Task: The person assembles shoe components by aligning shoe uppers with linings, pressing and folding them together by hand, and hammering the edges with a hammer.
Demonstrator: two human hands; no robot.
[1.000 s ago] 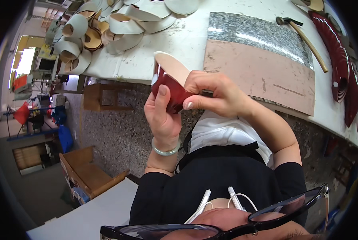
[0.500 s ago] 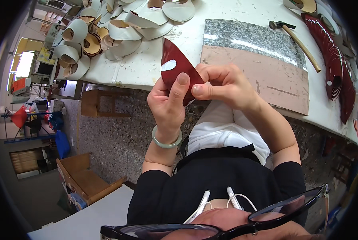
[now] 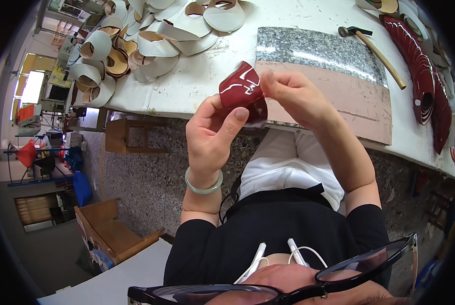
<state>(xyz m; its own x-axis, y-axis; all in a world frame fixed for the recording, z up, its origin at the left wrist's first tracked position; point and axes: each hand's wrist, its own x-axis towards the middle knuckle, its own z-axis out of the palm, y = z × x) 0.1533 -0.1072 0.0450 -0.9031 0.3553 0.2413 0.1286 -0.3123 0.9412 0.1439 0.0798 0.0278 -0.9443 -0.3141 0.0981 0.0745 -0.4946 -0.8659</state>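
Observation:
A glossy dark red shoe upper piece [image 3: 240,87] is bent into a curve between my hands, above the table's near edge. My left hand [image 3: 212,127] grips its lower left part, thumb on the near side and fingers behind. With thumb and fingers pinched together, my right hand [image 3: 294,96] holds its right edge. Bright reflections run across the curved red surface. Part of the piece is hidden behind my left thumb and fingers.
Many white-grey shoe uppers [image 3: 159,46] are heaped at the far left of the white table [image 3: 186,76]. A stone slab [image 3: 308,48] with a pinkish board [image 3: 334,99] lies ahead. To the right are a hammer [image 3: 377,53] and a row of red uppers [image 3: 415,71]. A wooden stool [image 3: 131,136] stands left.
The red piece has gone from flat and pointed upward to curled over, its pale oval patch out of sight. My right hand has shifted slightly up and toward its upper right edge.

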